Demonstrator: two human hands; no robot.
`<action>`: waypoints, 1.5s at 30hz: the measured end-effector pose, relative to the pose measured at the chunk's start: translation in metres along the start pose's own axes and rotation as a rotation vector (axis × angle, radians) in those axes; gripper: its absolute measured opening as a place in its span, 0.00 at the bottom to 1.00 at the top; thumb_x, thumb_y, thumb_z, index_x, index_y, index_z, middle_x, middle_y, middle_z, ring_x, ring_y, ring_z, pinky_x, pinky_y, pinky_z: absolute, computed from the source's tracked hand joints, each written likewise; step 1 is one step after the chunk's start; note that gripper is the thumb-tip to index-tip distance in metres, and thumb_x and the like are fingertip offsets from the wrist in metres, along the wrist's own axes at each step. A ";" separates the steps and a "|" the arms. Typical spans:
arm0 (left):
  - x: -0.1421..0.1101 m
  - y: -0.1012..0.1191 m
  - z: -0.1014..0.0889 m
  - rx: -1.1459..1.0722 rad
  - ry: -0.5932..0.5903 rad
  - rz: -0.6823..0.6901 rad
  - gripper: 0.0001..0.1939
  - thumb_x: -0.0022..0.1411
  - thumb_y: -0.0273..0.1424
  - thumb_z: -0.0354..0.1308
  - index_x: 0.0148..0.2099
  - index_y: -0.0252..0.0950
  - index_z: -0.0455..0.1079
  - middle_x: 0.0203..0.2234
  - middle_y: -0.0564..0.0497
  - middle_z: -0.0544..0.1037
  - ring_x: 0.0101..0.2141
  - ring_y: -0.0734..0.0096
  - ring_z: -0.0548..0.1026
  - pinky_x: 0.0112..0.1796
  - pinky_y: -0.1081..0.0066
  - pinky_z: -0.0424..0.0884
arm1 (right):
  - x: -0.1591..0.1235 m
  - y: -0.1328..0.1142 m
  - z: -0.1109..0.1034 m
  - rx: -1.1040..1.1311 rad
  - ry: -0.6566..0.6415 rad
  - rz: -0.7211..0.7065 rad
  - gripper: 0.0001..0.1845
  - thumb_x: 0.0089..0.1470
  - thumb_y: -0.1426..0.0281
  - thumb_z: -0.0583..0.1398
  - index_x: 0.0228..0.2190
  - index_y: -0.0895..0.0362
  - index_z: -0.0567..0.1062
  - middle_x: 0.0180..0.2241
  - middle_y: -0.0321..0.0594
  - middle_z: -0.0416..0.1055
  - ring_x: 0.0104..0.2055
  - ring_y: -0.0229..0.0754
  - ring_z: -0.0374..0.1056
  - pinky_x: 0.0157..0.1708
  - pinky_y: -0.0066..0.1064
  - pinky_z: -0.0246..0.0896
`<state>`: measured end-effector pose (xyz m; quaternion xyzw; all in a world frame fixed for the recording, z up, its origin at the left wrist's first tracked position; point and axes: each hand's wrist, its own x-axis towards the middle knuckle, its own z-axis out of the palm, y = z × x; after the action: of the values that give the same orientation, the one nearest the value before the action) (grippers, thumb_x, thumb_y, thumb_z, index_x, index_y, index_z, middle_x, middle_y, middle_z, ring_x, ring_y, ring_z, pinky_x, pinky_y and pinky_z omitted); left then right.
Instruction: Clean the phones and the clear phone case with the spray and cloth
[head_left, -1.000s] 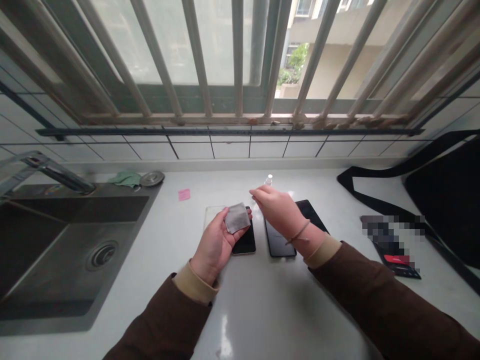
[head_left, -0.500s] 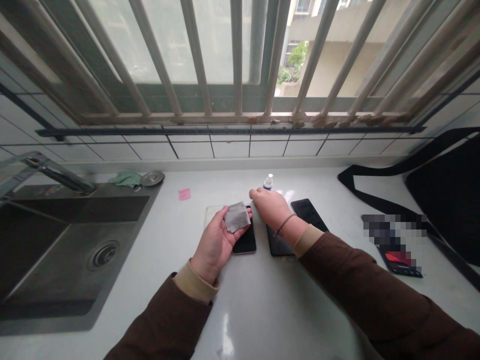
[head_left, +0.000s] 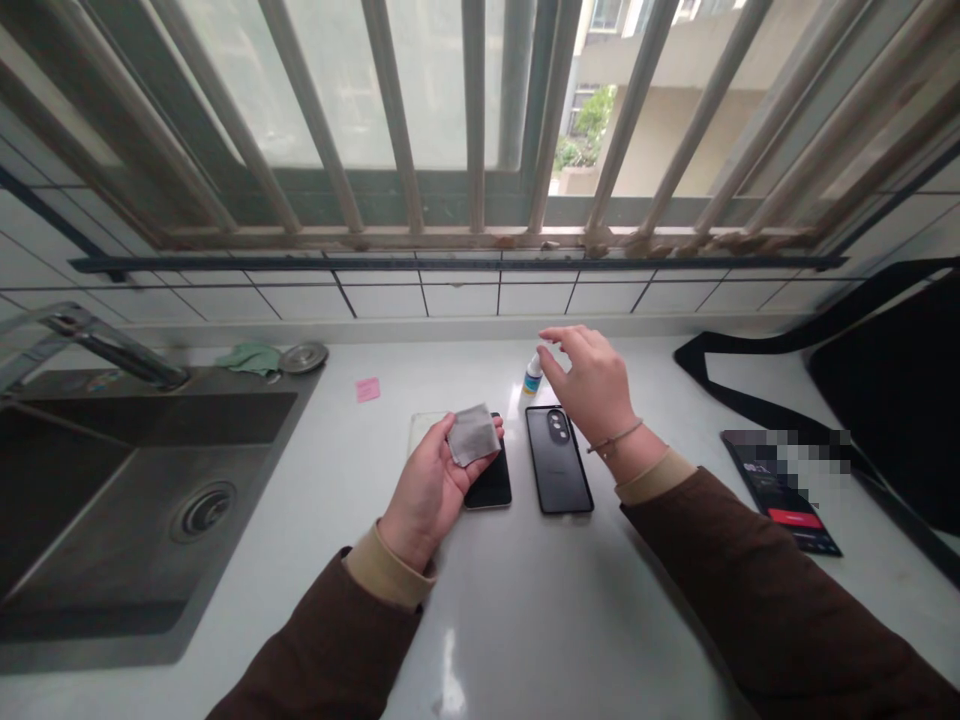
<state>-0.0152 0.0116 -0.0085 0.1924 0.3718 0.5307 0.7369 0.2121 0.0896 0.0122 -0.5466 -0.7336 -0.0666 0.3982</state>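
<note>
My left hand [head_left: 429,490], palm up, holds a folded grey cloth [head_left: 472,435] between thumb and fingers. Partly under that hand lies a dark-screened phone [head_left: 491,487], with a clear flat piece [head_left: 421,428] showing to its left. My right hand [head_left: 592,375] is raised at a small white-capped bottle [head_left: 532,375] with a blue label. Its thumb and fingers are apart around the cap; whether the thumb touches it I cannot tell. In front of the bottle lies a black phone case [head_left: 561,475] with camera openings.
A sink [head_left: 150,500] with a faucet [head_left: 112,345] is on the left. Near its rim sit a green cloth [head_left: 250,358] and a metal drain cover [head_left: 304,357]. A pink note [head_left: 367,389] lies behind my left hand. A lit phone [head_left: 795,517] and black strap [head_left: 750,390] lie right.
My right hand has moved right and back, its fingers spreading, uncovering the bottle and phone case. The black phone seen beside the case is now hidden by that hand. My left hand stays put.
</note>
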 end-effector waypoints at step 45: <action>-0.013 -0.010 0.000 0.290 -0.178 -0.084 0.22 0.75 0.43 0.57 0.64 0.38 0.75 0.48 0.39 0.86 0.41 0.53 0.87 0.39 0.59 0.85 | -0.095 -0.063 -0.002 1.333 -0.506 0.729 0.25 0.65 0.45 0.64 0.40 0.54 0.85 0.32 0.39 0.78 0.34 0.43 0.73 0.37 0.36 0.72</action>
<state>-0.0110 -0.0038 -0.0104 0.3271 0.3854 0.4212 0.7530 0.1675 -0.0072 -0.0278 -0.3973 -0.4622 0.6461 0.4594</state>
